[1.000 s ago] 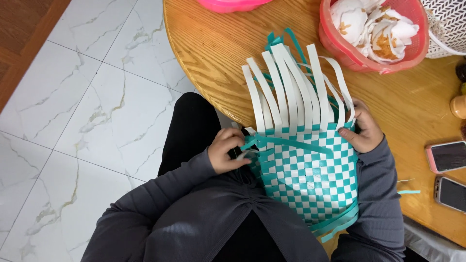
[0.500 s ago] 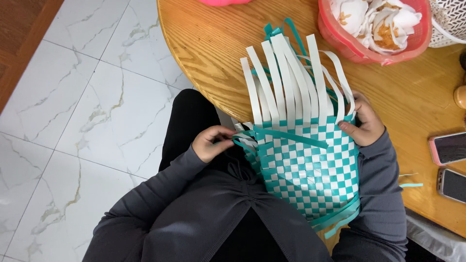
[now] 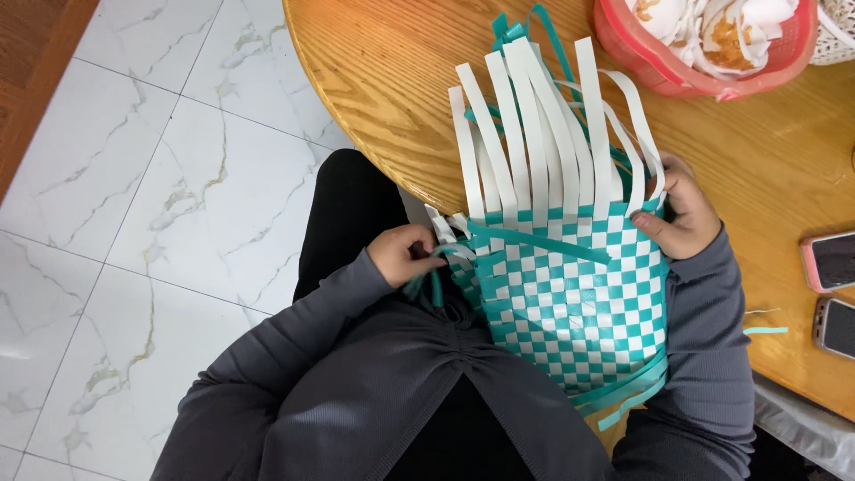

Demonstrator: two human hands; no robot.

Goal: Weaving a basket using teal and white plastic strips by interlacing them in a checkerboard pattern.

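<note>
Both hands pinch the half-woven teal-and-white basket [image 3: 570, 285]: left hand [image 3: 405, 254] fingers on a teal strip [image 3: 534, 242], right hand [image 3: 681, 209] fingers on the rim; a hard tug could loosen the weave.

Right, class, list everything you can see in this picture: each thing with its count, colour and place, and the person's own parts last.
Woven basket: one, teal and white checks, on the lap against the table edge.
Loose strips: many, white, standing up from the weave.
Teal strip: one, slanting across the weave's top.
Table: one, round, wooden.
Red basket: one, top right, holding white scraps.
Phones: two, at the right edge.
Floor: white marble tiles.
Left hand: grip on teal strips at the basket's left side.
Right hand: holds the basket's right rim.
</note>
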